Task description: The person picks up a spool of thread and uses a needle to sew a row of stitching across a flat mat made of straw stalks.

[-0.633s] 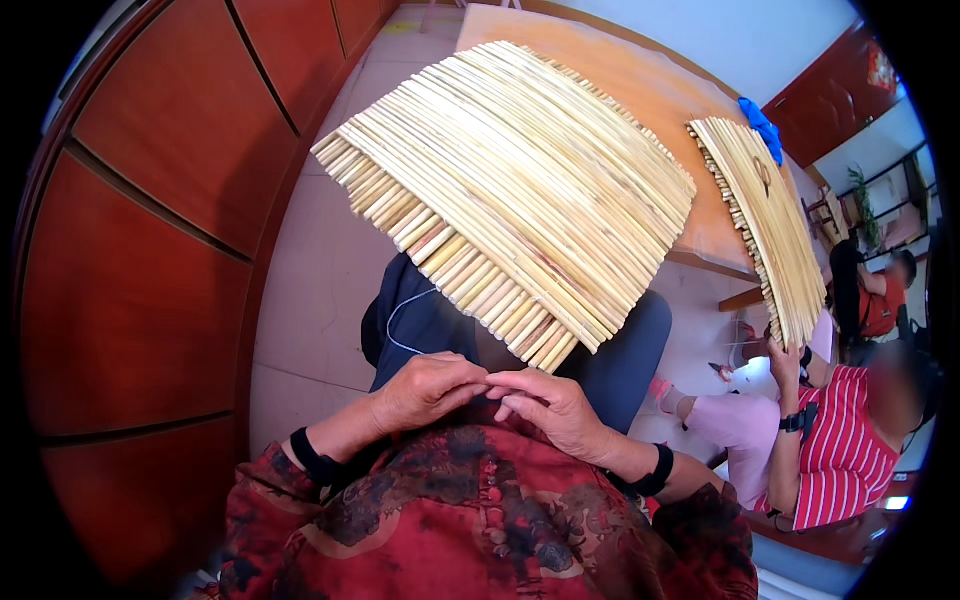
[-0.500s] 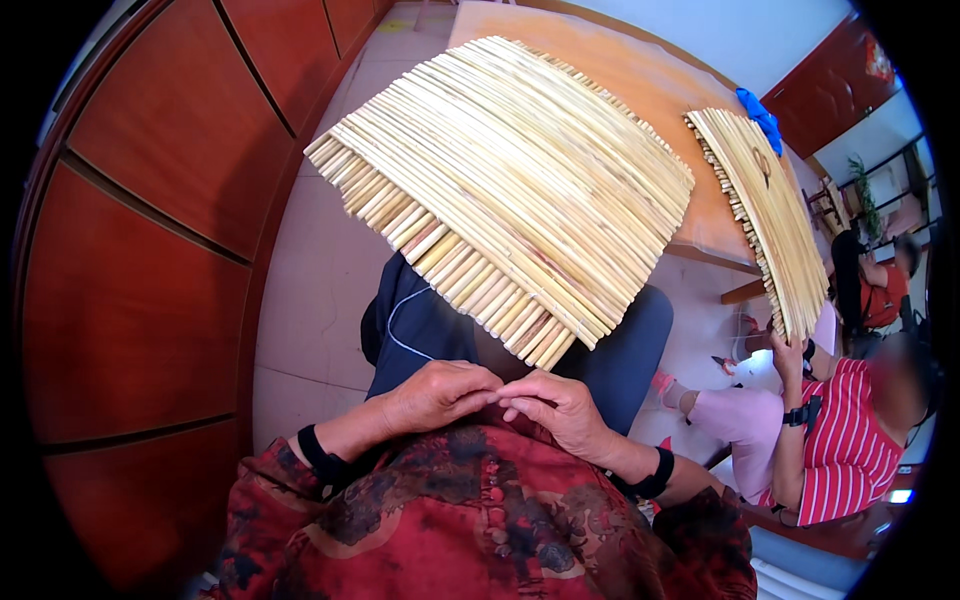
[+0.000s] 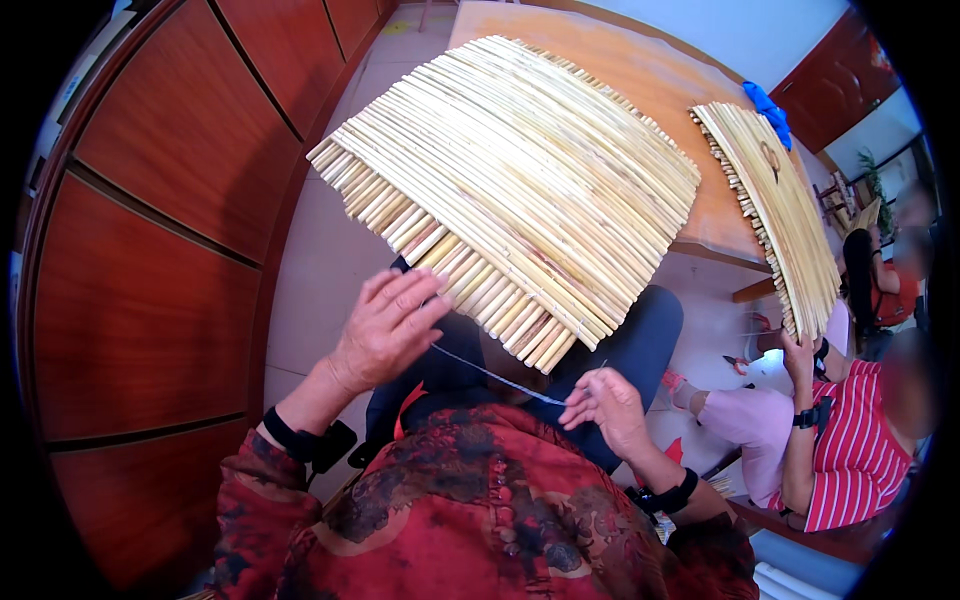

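A mat of pale stalks (image 3: 520,180), laid side by side in layers and stitched together, rests partly on a table and reaches over my knees. My left hand (image 3: 385,330) is at its near left edge, fingers stretched apart over the stalk ends; whether they touch is unclear. From below that hand a thin grey-white string (image 3: 500,379) runs slantwise to my right hand (image 3: 608,408). There the fingers are pinched on the string, in front of the mat's near corner. Something thin and short sticks up above these fingertips, too small to name.
The orange-brown table (image 3: 620,75) stands beyond. At right a person in a striped shirt (image 3: 850,450) holds a second stalk mat (image 3: 775,200), with scissors (image 3: 771,160) and a blue cloth (image 3: 767,112) by it. Red-handled pliers (image 3: 737,365) lie on the floor. Wooden cabinets (image 3: 150,310) line the left.
My hands were together at my lap and have moved apart. The left went up to the mat's edge, the right moved to the right, and the string now stretches between them.
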`<state>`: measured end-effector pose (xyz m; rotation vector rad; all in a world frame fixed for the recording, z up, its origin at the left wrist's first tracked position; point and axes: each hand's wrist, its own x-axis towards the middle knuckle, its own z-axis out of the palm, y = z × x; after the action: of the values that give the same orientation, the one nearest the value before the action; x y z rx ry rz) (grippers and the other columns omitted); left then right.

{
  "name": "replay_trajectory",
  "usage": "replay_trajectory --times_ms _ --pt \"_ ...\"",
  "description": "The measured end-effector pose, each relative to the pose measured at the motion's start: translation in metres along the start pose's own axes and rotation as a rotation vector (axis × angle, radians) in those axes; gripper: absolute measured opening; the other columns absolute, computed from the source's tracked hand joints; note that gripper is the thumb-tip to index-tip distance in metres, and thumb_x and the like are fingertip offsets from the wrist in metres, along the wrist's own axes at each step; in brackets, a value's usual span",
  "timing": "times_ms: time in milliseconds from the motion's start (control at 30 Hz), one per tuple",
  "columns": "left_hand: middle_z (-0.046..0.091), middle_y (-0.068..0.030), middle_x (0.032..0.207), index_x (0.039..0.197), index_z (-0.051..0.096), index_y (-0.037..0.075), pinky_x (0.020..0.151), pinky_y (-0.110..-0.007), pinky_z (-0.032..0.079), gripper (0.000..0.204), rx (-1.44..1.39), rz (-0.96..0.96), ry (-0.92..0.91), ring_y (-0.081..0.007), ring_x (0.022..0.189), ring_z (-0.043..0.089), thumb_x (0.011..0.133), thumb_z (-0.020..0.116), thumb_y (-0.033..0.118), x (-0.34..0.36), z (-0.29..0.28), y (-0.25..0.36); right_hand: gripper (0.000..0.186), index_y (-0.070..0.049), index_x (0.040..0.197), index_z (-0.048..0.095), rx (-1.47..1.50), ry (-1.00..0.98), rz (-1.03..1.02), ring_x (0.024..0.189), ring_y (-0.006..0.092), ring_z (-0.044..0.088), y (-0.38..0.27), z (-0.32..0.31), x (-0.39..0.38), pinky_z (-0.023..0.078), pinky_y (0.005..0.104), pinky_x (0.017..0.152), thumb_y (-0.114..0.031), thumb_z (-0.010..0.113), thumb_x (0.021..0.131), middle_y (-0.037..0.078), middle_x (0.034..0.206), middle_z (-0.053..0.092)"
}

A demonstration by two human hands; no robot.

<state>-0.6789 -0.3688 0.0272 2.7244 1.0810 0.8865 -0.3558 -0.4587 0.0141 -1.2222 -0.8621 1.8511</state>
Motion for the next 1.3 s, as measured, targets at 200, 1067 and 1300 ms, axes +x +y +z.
replay_trajectory --times_ms 200,1067,1300 --pt "0.040 -0.0086 0.135 0.126 0.043 0.011 0.108 -0.046 0.017 0.065 0.157 -0.054 -0.135 -0.0257 0.128 0.034 0.066 0.068 0.008 0.023 0.018 -0.017 0.024 -0.001 0.107 0.052 0.045 0.390 -0.073 0.057 0.0126 0.054 -0.009 -0.025 -0.007 0.046 0.0242 0.051 -0.020 0.043 0.094 0.005 0.074 0.053" --pt "0.046 -0.0114 0.129 0.123 0.044 0.004 0.102 -0.046 0.029 0.045 0.231 0.298 -0.053 -0.0246 0.122 0.042 0.079 0.048 0.010 0.056 0.052 -0.030 0.025 -0.002 0.108 0.051 0.288 0.098 -0.476 0.076 0.0196 0.061 0.074 -0.003 0.106 0.053 0.0330 0.053 -0.018 0.050 0.089 0.011 0.093 0.060" --pt "0.047 -0.0144 0.123 0.117 0.048 0.002 0.100 -0.047 0.030 0.039 0.197 0.236 -0.057 -0.0299 0.119 0.043 0.079 0.048 0.012 0.053 0.050 -0.031 0.037 -0.002 0.120 0.046 0.773 0.142 -0.254 0.091 0.0176 0.059 0.067 0.013 0.129 0.051 0.0301 0.074 -0.022 0.051 0.089 0.009 0.104 0.058"
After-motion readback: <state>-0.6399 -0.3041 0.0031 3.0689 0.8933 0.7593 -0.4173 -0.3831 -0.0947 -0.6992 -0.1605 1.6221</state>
